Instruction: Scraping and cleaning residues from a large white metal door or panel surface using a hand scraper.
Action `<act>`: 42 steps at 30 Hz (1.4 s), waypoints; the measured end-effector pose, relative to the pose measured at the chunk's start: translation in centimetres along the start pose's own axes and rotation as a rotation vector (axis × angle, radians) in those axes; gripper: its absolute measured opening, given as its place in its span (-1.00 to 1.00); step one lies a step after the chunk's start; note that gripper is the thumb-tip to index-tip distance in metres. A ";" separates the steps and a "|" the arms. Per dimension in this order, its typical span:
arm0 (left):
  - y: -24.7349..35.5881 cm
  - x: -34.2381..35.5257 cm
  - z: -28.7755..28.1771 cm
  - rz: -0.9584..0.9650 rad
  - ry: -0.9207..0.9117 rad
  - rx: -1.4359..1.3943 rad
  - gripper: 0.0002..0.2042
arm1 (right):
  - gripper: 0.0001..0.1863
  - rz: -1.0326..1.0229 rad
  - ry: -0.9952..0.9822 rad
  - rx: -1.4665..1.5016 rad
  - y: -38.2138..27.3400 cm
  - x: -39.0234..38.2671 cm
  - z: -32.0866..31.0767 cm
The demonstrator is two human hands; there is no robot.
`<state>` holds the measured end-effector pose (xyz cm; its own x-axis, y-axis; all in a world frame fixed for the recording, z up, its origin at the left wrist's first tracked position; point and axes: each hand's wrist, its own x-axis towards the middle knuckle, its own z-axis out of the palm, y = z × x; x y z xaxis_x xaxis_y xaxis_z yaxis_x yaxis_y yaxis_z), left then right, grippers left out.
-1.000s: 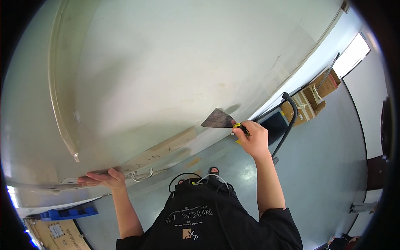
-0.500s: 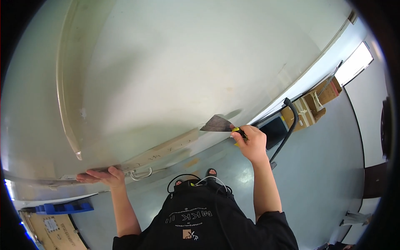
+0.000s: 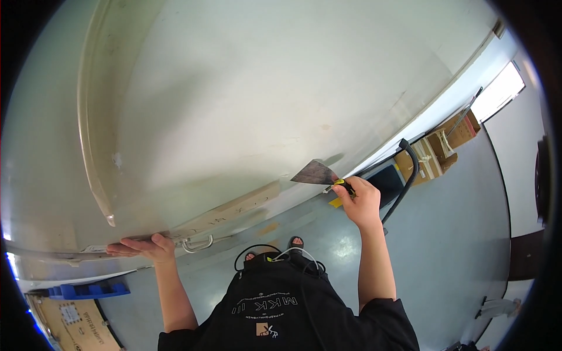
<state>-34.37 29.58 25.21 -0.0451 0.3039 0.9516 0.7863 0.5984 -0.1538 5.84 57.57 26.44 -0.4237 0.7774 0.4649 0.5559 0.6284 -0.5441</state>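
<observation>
My right hand [image 3: 364, 205] is closed round the black and yellow handle of a putty knife [image 3: 315, 173]. Its wide, stained metal blade points left and lies against or just over a large pale panel [image 3: 263, 99]; I cannot tell if it touches. My left hand [image 3: 146, 248] is stretched out flat on the panel's near edge, fingers pointing left, holding nothing. Beside that hand is a bent metal handle [image 3: 198, 243]. A pale strip with handwritten marks [image 3: 228, 212] runs along the near edge between my two hands.
A long raised rib [image 3: 85, 128] curves down the panel's left side. Right of the panel stand a black curved tube [image 3: 413, 167] and cardboard boxes [image 3: 430, 158]. At the lower left are a blue plastic piece [image 3: 88, 291] and a wooden crate [image 3: 76, 327].
My right hand has shifted slightly to the right with the putty knife, drawing the blade the same way. My left hand stays in place.
</observation>
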 end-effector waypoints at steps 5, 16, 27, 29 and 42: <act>0.0 -0.1 0.0 -0.002 0.002 0.001 -0.25 | -0.69 -0.008 -0.022 -0.004 -0.8 0.4 -0.1; 0.0 0.0 0.0 0.003 0.006 0.004 -0.24 | -0.67 0.002 -0.033 -0.004 -0.7 0.5 -0.5; -0.2 -0.3 0.1 -0.007 0.000 0.011 -0.24 | -0.69 0.004 -0.036 -0.029 -0.7 0.7 -1.2; -0.1 -0.4 0.2 -0.013 -0.001 0.010 -0.24 | -0.71 0.028 -0.049 -0.027 -0.9 1.0 -1.3; -0.2 -0.6 0.0 -0.017 -0.013 0.009 -0.24 | -0.68 -0.053 -0.020 -0.027 -1.5 0.9 -0.7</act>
<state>-34.50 29.27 24.68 -0.0666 0.3036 0.9505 0.7799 0.6100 -0.1402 5.13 57.28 28.15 -0.4667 0.7438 0.4785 0.5517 0.6677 -0.4997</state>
